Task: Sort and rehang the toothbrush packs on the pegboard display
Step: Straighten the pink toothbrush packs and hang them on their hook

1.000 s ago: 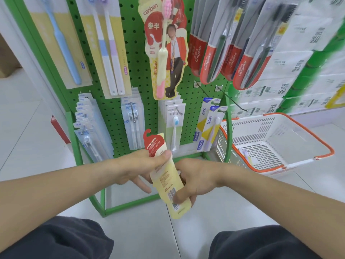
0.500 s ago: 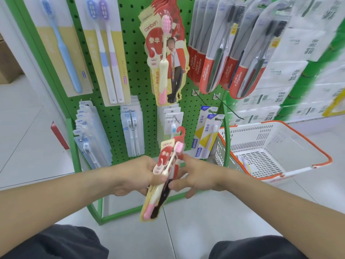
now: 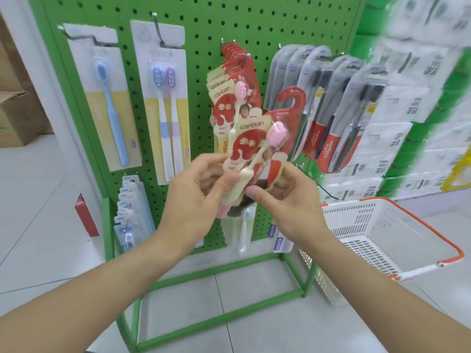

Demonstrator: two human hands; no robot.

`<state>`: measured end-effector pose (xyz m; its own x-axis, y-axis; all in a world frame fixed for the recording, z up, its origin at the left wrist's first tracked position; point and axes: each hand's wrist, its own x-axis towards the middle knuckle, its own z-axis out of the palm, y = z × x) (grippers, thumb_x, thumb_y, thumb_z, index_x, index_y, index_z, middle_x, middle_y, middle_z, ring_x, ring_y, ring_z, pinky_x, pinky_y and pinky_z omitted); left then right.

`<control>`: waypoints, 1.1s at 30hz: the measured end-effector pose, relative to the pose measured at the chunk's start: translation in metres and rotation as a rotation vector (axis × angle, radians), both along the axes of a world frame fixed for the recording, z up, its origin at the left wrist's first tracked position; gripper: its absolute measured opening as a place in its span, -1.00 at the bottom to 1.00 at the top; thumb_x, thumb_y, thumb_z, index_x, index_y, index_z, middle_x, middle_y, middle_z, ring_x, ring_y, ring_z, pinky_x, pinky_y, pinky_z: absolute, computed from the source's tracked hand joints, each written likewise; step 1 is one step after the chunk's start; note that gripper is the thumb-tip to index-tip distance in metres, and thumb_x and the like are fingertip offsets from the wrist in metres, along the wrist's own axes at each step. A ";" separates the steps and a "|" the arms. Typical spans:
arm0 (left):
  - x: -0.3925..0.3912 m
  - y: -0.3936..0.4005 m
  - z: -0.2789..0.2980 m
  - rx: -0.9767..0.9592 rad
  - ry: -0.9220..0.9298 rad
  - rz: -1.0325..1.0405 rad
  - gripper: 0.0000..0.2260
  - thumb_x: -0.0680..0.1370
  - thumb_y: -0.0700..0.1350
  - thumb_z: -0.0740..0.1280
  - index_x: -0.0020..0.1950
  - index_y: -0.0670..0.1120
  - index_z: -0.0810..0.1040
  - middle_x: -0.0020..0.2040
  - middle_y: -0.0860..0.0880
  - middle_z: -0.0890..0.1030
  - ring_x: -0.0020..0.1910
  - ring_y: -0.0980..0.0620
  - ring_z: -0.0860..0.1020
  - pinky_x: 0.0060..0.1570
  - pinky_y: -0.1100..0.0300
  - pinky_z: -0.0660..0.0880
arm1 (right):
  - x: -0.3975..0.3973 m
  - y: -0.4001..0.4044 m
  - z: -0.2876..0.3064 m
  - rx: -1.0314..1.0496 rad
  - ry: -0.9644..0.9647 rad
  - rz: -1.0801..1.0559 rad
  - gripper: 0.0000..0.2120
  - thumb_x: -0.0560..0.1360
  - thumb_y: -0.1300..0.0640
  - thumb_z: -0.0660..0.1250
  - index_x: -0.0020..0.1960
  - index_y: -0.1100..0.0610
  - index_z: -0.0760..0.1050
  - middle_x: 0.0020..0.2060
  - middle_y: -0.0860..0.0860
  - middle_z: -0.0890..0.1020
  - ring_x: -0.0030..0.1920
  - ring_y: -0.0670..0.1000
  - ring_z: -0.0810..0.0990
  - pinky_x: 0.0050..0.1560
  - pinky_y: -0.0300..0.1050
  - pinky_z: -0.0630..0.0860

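A red and cream canban toothbrush pack [image 3: 257, 138] with a pink-headed brush and a red hook tab is raised in front of the green pegboard [image 3: 204, 34]. My left hand [image 3: 196, 194] pinches its lower left side between thumb and fingers. My right hand [image 3: 288, 197] holds its lower right edge, thumb on the front. Behind it, several identical canban packs [image 3: 229, 80] hang on a peg. The held pack's hook sits lower than that peg and to its right, in front of the Colgate packs.
Colgate packs [image 3: 328, 108] hang to the right, a blue single brush pack [image 3: 107, 98] and a twin pack [image 3: 165, 103] to the left, smaller packs [image 3: 130, 215] below. A white basket with an orange rim [image 3: 382, 233] stands on the floor at right. Stacked tissue packs [image 3: 407, 123] fill the right background.
Both hands lifted the canban pack from knee height up to the middle of the pegboard, its front facing me. The view tilted upward and closer to the board.
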<state>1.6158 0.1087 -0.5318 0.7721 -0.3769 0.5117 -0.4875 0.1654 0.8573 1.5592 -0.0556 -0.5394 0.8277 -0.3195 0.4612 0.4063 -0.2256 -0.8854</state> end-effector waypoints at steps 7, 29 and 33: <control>0.008 -0.006 0.008 -0.019 -0.061 0.116 -0.68 0.62 -0.19 0.34 0.32 0.11 0.42 -0.12 0.00 0.72 -0.12 0.02 0.72 0.00 -0.14 0.64 | 0.016 0.018 0.031 0.102 -0.204 -0.169 -0.70 0.44 0.31 0.55 0.07 0.05 0.57 -0.21 -0.06 0.75 -0.27 -0.09 0.69 -0.20 -0.24 0.59; 0.023 -0.016 -0.006 -0.070 0.089 0.241 -0.94 0.60 -0.17 0.40 0.05 -0.04 0.60 -0.18 0.07 0.74 -0.23 0.08 0.72 -0.21 0.14 0.65 | 0.035 0.011 0.003 0.165 0.000 -0.240 -0.73 0.46 0.06 0.55 0.07 0.08 0.54 -0.24 0.01 0.69 -0.27 -0.02 0.66 -0.28 -0.09 0.62; 0.027 -0.026 -0.009 -0.095 0.097 0.336 -0.95 0.58 -0.16 0.42 -0.02 -0.01 0.60 -0.22 0.08 0.72 -0.27 0.17 0.68 -0.30 0.39 0.54 | 0.034 -0.004 0.006 0.135 -0.134 -0.494 -0.76 0.49 0.05 0.54 0.05 0.07 0.55 -0.14 -0.06 0.66 -0.09 -0.04 0.65 -0.06 0.06 0.64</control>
